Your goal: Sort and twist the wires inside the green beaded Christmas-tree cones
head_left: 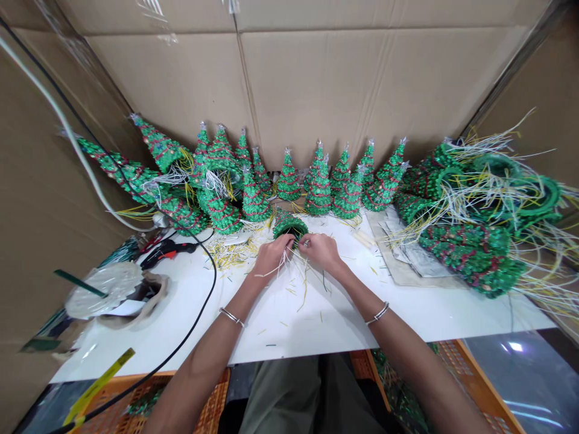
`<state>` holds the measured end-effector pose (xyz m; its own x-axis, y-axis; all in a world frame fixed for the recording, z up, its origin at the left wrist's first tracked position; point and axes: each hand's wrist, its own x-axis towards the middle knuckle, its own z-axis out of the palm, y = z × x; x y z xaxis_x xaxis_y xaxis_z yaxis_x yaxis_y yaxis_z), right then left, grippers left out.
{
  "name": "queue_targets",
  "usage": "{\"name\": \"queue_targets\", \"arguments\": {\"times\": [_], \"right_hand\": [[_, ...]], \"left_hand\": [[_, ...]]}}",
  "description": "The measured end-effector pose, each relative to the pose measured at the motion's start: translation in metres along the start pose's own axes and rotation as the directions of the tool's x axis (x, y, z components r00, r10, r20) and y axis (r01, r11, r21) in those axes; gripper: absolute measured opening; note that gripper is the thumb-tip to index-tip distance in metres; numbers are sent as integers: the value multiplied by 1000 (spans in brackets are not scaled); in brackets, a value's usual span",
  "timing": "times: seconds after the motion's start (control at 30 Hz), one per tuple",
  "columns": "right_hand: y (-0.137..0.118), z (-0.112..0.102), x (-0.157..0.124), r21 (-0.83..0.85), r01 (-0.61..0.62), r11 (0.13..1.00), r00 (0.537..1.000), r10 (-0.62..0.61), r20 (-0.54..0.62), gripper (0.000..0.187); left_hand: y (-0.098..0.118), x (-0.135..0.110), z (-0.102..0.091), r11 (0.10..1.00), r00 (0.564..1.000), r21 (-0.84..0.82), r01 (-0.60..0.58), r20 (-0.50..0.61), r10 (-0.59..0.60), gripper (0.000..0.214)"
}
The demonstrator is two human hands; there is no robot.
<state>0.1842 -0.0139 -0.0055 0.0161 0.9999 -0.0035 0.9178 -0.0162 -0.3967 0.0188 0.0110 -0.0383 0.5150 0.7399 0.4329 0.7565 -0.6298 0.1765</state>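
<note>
A small green tinsel Christmas tree (284,222) lies on its side at the middle of the white table (271,325), its hollow base facing me. White and yellow wires trail out of that opening. My left hand (274,253) pinches some of the wires at the left of the base. On the other side, my right hand (319,249) has its fingers pressed together on wires close to the rim. The fingertips of both hands nearly meet, and the exact strands in each are too fine to tell apart.
Upright tinsel trees (319,187) line the cardboard wall. More lie right with long wires (470,199), and left. A black glue gun (167,252), yellow wire clippings (230,253) and a plastic-covered container (108,289) are at left. A black cable (212,289) crosses the table; orange crates (456,361) stand below.
</note>
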Motion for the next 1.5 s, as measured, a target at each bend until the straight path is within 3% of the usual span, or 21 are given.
{"name": "queue_targets", "arguments": {"times": [0.17,0.3,0.5,0.63,0.87,0.97,1.07,1.2,1.3,1.4,1.5], "right_hand": [[6,0,4,274,-86,958,996,81,30,23],[10,1,5,356,-97,929,994,71,87,27],[7,3,-1,15,10,1000,999,-9,-47,23],[2,5,-6,-198,82,977,995,-90,-35,30],[-1,4,-7,-256,109,961,994,-113,-2,31],[-1,4,-7,-204,75,976,996,-85,-41,30],[1,3,-4,-46,30,999,998,-32,-54,27],[7,1,-2,240,11,971,1000,-16,16,25],[15,-3,-2,365,14,931,993,-57,107,39],[23,-7,-2,423,1,906,987,-67,143,56],[28,-11,-1,382,22,924,997,-48,58,51]], "left_hand": [[1,-1,-1,999,1000,-32,-18,-16,17,27],[4,0,-5,999,999,-31,-26,25,27,28],[6,0,-7,1000,998,-26,-11,57,13,27],[5,-1,-6,999,999,-37,-9,50,11,27],[6,-2,-7,999,999,-39,-10,48,12,28],[7,-2,-8,1000,999,-30,-7,50,8,28],[9,-1,-9,999,998,-32,-14,55,16,28],[10,-1,-9,999,998,-22,-36,59,37,27],[9,-1,-8,999,999,13,-46,14,45,25],[7,-2,-6,998,997,6,-64,-53,64,25],[6,-2,-4,995,995,-62,-83,-54,80,26]]}}
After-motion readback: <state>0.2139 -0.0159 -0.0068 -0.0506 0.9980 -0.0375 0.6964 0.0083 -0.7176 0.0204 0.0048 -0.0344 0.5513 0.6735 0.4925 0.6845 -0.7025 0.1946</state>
